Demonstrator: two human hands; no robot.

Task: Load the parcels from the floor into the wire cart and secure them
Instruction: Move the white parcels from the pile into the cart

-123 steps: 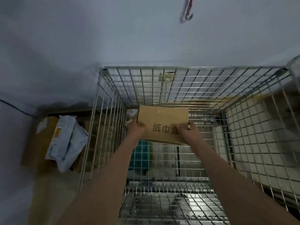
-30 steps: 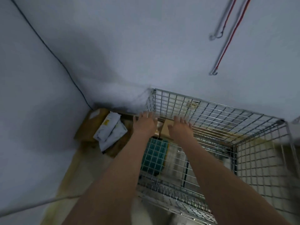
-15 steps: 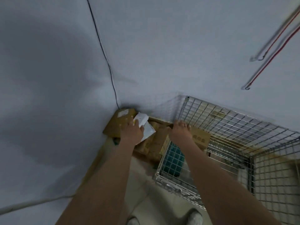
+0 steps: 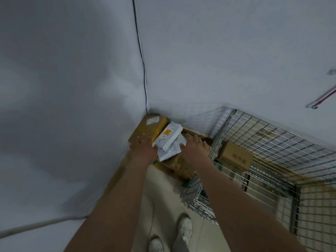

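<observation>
White plastic mailer bags lie on a pile of brown cardboard boxes in the room's corner. My left hand is at the bags' left edge and my right hand at their right edge, fingers spread, both touching the bags. A flat yellow-brown box with a white label lies behind them against the wall. To the right stands the wire cart, with a small brown box inside near its left wall.
White walls meet in a corner with a black cable running down it. A red cord with a hook hangs at the right. My white shoes stand on the pale floor beside the cart.
The small brown box has been let go inside the cart. Both hands moved left out of the cart to the floor pile and now flank the white mailer bags.
</observation>
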